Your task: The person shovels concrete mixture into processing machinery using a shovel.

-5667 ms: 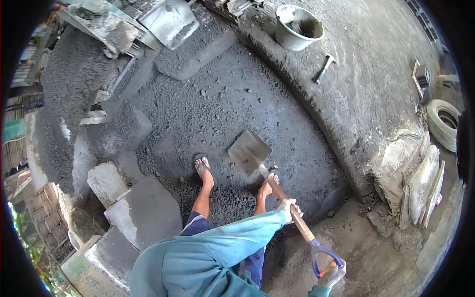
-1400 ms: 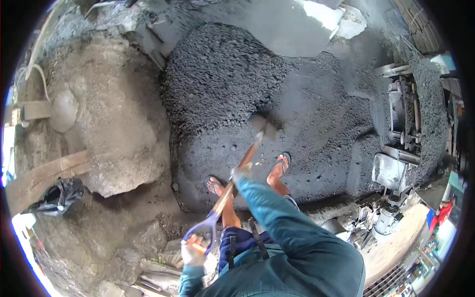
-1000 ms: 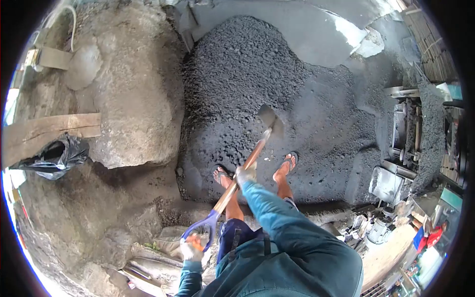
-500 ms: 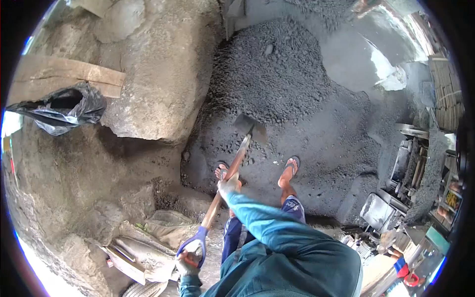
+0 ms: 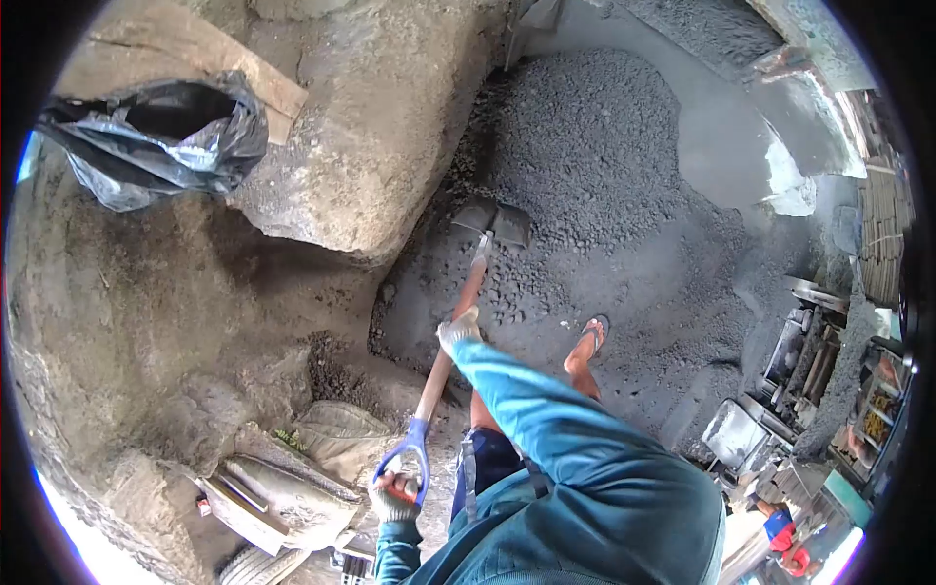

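A long shovel slants up from the lower left, its wooden shaft (image 5: 435, 386) running between my two gloved hands. My left hand (image 5: 395, 495) is wrapped round the blue D-shaped grip (image 5: 416, 446). Higher up, my right hand (image 5: 458, 330) is closed round the shaft, not far below the metal neck. The dark shovel blade (image 5: 510, 225) rests at the lower left edge of a heap of wet grey gravelly mix (image 5: 595, 136). Small lumps (image 5: 507, 292) lie just below the blade.
A big rock (image 5: 366, 146) stands left of the heap, with a black plastic bag (image 5: 185, 136) and a wooden board (image 5: 175, 44) near it. My sandalled foot (image 5: 591, 338) is on the grey ground. Machinery (image 5: 801, 356) is at right; a person in red (image 5: 792, 556) is lower right.
The view has shifted, so the rock and bag appear lower and farther right. My right hand and the grip sit higher in view. My other foot no longer shows.
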{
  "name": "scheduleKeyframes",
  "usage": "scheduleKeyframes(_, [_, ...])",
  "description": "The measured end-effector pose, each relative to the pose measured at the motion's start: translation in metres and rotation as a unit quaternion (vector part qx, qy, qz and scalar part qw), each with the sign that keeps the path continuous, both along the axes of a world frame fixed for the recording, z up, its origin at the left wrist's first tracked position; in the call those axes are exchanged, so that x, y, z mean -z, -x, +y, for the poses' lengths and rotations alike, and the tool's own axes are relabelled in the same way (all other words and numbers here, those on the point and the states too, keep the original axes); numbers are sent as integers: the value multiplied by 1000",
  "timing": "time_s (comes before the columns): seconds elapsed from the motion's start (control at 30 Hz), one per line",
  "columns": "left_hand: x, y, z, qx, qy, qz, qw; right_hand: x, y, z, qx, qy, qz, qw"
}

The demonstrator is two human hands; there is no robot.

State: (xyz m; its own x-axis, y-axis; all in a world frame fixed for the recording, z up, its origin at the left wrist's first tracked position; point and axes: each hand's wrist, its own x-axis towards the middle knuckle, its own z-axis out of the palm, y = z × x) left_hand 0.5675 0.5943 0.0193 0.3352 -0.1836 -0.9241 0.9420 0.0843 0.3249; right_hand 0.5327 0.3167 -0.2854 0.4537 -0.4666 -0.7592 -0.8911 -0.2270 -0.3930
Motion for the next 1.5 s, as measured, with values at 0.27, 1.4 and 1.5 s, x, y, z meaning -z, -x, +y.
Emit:
scheduleKeyframes(0.27, [-47, -35, 127, -8, -133, -10, 991, -110, 12, 100, 427, -96, -17, 899])
scheduleKeyframes(1.4, [81, 150, -285, 372, 109, 112, 915, -92, 363, -180, 710, 78, 55, 698])
scheduleKeyframes(1.5, [118, 195, -303, 262, 138, 205, 933, -15, 408, -216, 701, -22, 47, 712])
